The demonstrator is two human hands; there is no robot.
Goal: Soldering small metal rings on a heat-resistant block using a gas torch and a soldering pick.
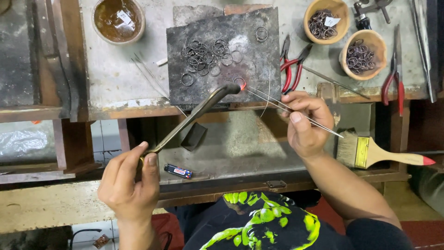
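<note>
Left hand (128,183) grips torch (194,113); right hand (305,122) pinches tweezers (282,105), seemingly at ring (239,82).

Single head-worn view, looking steeply down from above, close over the desk (115,83), wearer's lap at bottom edge

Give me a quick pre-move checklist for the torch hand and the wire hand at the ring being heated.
1. Left hand grips the torch handle: ok.
2. Torch tip sits at the glowing ring on the dark soldering block: ok.
3. Right hand pinches the thin wire, its end near the glowing ring: ok.
4. Wire end actually touching the ring: cannot tell.
5. Loose rings lie apart from the flame: ok.
6. Lighter rests on the lower shelf, away from the tip: ok.
</note>
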